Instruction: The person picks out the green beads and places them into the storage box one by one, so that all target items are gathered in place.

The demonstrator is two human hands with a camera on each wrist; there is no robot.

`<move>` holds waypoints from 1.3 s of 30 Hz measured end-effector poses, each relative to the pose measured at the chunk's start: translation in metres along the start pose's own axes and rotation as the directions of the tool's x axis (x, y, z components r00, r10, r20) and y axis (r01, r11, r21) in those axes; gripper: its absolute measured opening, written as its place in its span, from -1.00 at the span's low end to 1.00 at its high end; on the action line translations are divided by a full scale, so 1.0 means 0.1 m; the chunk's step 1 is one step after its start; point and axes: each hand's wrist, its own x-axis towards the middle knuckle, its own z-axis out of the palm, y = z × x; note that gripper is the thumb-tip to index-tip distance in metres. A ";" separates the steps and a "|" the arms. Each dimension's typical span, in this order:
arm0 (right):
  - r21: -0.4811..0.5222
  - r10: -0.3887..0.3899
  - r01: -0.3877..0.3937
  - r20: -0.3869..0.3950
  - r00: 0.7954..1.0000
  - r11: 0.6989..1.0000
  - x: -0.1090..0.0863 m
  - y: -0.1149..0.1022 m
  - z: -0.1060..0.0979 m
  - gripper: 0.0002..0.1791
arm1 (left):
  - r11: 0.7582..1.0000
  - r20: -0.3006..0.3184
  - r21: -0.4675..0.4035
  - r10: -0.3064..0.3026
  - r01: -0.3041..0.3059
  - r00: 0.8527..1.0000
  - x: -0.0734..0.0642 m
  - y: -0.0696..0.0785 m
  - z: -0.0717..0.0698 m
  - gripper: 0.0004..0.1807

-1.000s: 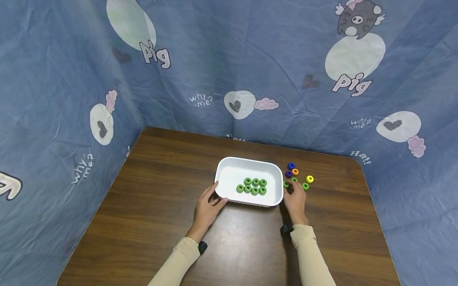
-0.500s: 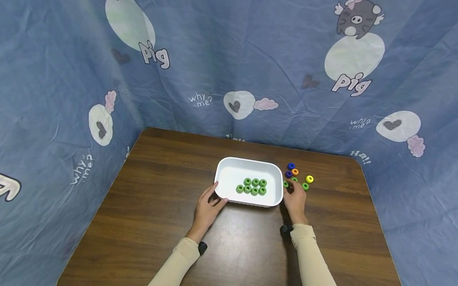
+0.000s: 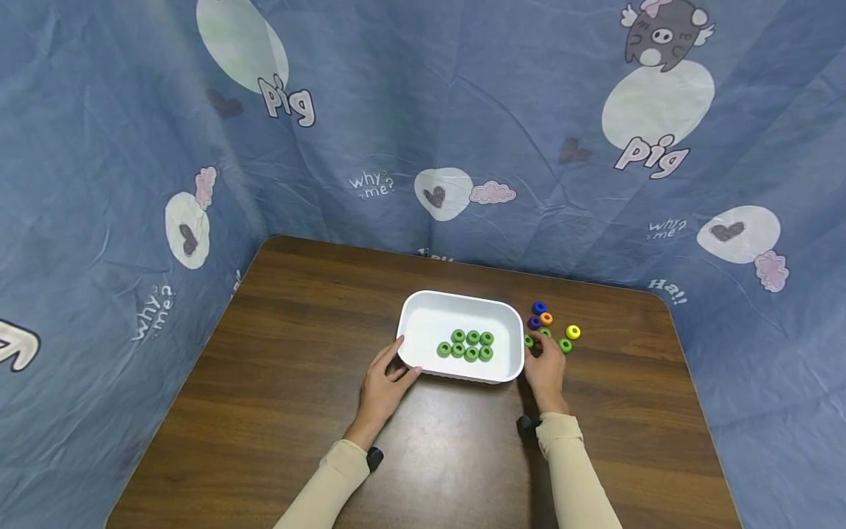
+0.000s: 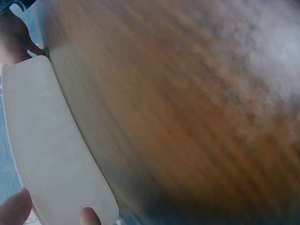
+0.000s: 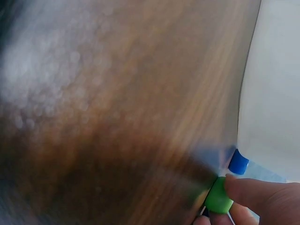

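Note:
A white plastic tray (image 3: 423, 319) lies on the brown table, with several green beads (image 3: 458, 350) grouped in two rows inside it. My left hand (image 3: 381, 389) holds the tray's near left corner, thumb at the near wall and fingers at the left side. Just beyond the tray's right wall is my right hand (image 3: 547, 376). In the right wrist view its thumb and fingers pinch a green bead (image 5: 218, 197), close to the table. Another green bead (image 3: 565, 345) lies right of that hand, and one (image 3: 545, 333) is partly hidden behind the fingers.
Past the right hand lie a blue bead (image 3: 539, 307), a dark purple bead (image 3: 534, 322), an orange bead (image 3: 546, 318) and a yellow bead (image 3: 573, 332). A blue printed curtain (image 3: 370, 235) hangs behind the wood-grain table (image 3: 277, 367).

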 end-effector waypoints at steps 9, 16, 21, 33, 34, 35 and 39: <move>0.005 -0.013 0.013 -0.027 1.000 1.000 -0.02 0.00 -0.01 -0.63 | 1.000 0.003 0.013 -0.015 0.015 1.000 0.00 0.02 0.01 -0.23; 0.006 0.013 -0.013 -0.007 1.000 1.000 -0.03 0.01 -0.02 -0.62 | 1.000 0.012 -0.007 -0.014 0.014 1.000 0.00 0.02 0.00 -0.23; 0.008 0.018 -0.018 -0.009 1.000 1.000 -0.04 0.02 -0.02 -0.63 | 1.000 0.011 -0.025 -0.008 0.008 1.000 -0.01 0.03 0.00 -0.23; 0.061 0.072 -0.070 -0.033 0.997 0.996 -0.09 0.02 -0.10 -0.64 | 1.000 0.012 -0.024 -0.008 0.008 1.000 0.00 0.03 -0.01 -0.24; 0.068 0.079 -0.076 -0.039 0.996 0.995 -0.10 0.01 -0.12 -0.64 | 1.000 0.011 -0.025 -0.006 0.006 1.000 0.00 0.03 -0.01 -0.24; 0.074 0.082 -0.078 -0.047 0.996 0.994 -0.10 0.00 -0.13 -0.64 | 1.000 0.010 -0.023 -0.005 0.006 1.000 0.00 0.02 -0.01 -0.24; 0.096 0.082 -0.074 -0.090 0.993 0.993 -0.09 -0.03 -0.18 -0.62 | 1.000 0.006 -0.019 0.003 -0.003 1.000 -0.01 0.02 -0.01 -0.25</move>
